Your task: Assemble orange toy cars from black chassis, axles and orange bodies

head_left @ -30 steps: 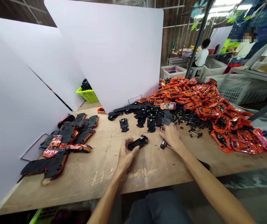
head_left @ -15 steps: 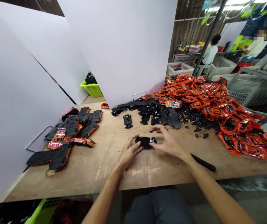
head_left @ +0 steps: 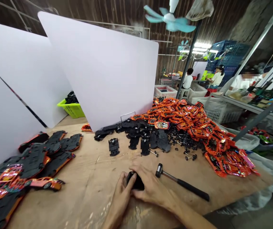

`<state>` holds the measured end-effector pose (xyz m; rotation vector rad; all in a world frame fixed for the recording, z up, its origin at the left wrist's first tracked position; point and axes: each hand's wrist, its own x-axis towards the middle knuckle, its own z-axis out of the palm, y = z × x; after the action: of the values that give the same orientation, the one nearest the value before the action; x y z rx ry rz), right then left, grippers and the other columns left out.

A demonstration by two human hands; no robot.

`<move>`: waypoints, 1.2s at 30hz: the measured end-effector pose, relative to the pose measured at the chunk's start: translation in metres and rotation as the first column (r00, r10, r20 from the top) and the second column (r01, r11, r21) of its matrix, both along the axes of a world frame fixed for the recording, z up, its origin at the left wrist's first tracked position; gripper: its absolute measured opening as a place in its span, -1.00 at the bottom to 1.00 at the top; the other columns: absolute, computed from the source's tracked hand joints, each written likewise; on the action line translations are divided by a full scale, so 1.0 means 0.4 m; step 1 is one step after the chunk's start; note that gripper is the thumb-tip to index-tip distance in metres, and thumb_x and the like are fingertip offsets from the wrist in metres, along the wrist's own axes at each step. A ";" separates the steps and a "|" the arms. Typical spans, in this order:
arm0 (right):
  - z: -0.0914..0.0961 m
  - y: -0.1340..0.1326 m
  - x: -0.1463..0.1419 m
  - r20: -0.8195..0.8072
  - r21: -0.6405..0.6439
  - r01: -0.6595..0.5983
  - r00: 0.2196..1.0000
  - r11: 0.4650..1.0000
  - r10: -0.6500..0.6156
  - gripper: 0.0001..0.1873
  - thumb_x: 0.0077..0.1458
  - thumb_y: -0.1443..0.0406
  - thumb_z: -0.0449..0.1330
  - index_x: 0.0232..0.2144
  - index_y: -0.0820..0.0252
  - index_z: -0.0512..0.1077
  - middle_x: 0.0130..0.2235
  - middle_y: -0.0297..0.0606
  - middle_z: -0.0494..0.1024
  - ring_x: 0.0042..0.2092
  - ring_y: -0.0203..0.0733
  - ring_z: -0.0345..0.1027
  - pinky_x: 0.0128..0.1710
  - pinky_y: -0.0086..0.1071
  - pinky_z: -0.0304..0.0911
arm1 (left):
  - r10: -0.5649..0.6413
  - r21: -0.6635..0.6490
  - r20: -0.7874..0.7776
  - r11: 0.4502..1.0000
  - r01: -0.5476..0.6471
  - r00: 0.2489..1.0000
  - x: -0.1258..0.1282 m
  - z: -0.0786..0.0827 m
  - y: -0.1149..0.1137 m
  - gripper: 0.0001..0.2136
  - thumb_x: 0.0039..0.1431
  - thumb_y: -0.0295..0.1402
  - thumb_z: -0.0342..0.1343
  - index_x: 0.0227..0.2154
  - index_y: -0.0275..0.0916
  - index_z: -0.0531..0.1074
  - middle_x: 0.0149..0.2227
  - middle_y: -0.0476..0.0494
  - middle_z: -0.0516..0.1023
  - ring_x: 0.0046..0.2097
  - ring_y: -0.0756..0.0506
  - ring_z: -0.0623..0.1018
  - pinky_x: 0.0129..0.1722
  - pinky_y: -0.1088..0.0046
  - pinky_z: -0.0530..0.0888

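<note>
**Two-handed grip near the front edge**

A black toy car base (head_left: 136, 182) sits between the left hand (head_left: 122, 198) and the right hand (head_left: 153, 188), just above the bench (head_left: 88, 178) near its front edge. Both hands are closed on it, and they hide much of it. The left hand cups its near side, with the thumb raised against it. The right hand lies across it from 3 o'clock, fingers curled over its far end, and the right forearm enters from 4 o'clock. A hammer (head_left: 181, 182) lies at 2 o'clock, its head near the right hand and its handle running toward 4 o'clock. Loose black car bases (head_left: 113, 147) lie at 12 o'clock. Orange car bodies (head_left: 193, 121) and wheels and axles (head_left: 186, 141) are heaped at 1 o'clock. Stacked black bases (head_left: 52, 149) lie at 10 o'clock.
</note>
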<state>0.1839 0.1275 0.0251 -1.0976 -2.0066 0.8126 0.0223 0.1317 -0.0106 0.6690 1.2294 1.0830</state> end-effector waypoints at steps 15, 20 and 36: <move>0.124 0.445 0.397 0.448 0.466 0.551 0.527 0.692 -0.722 -0.78 0.28 0.36 0.08 -0.07 0.30 0.44 -0.11 0.04 0.59 -0.08 0.05 0.45 -0.07 -0.18 0.31 | -0.063 -0.009 0.086 0.998 0.064 0.994 -0.038 0.037 -0.033 -0.47 -0.22 0.07 0.50 -0.38 -0.18 0.41 -0.31 -0.05 0.54 -0.18 -0.15 0.60 -0.17 0.26 0.66; 0.023 0.200 0.418 0.395 0.508 0.486 0.602 0.711 -0.694 -0.67 0.38 0.31 -0.08 0.06 0.15 0.39 -0.03 -0.03 0.61 -0.07 0.04 0.54 -0.08 -0.17 0.39 | -0.009 -0.058 0.088 0.998 0.014 0.996 -0.059 -0.012 -0.064 -0.45 -0.26 0.07 0.51 -0.35 -0.18 0.44 -0.24 -0.13 0.59 -0.08 -0.23 0.63 -0.18 0.25 0.66; -0.009 0.000 0.484 0.413 0.265 0.484 0.724 0.834 -0.552 -0.41 0.18 0.39 0.10 0.27 0.21 0.31 0.16 0.06 0.54 0.18 0.18 0.43 0.18 0.13 0.29 | -0.100 -0.045 0.053 0.994 0.102 0.994 -0.061 0.050 -0.091 -0.49 -0.16 0.00 0.52 -0.27 -0.21 0.47 -0.13 -0.14 0.60 0.00 -0.23 0.62 -0.07 0.22 0.68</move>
<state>0.3775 0.1276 0.0213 -1.7987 -1.9199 0.0957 -0.0020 0.0954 0.0093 0.6561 1.1622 0.9782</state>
